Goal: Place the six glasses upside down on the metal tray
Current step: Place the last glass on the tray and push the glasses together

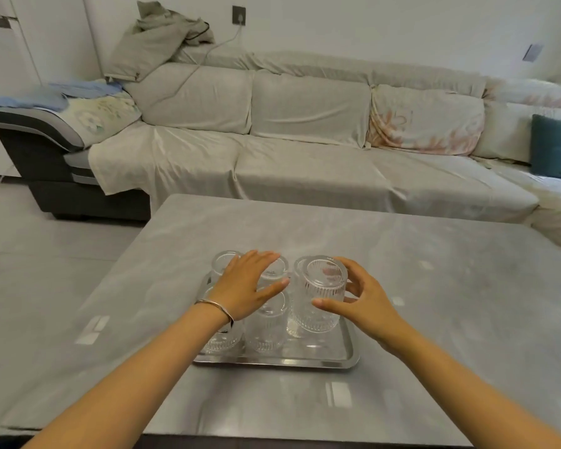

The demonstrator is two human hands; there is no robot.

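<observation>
A metal tray [318,359] lies on the grey table, with several clear ribbed glasses standing upside down on it. My right hand [366,303] curls around the front right glass [316,299], thumb in front and fingers behind; this glass is inverted and looks slightly above or just at the tray. My left hand [248,285] hovers flat and open over the left glasses, covering parts of them. One glass [268,325] stands at the front middle, another [222,264] at the back left. Whether my left palm touches a glass is unclear.
The grey marble-look table [434,270] extends wide to the right and behind the tray. A sofa [305,157] draped in beige cloth stands beyond the far edge. The table's near edge runs close to my arms.
</observation>
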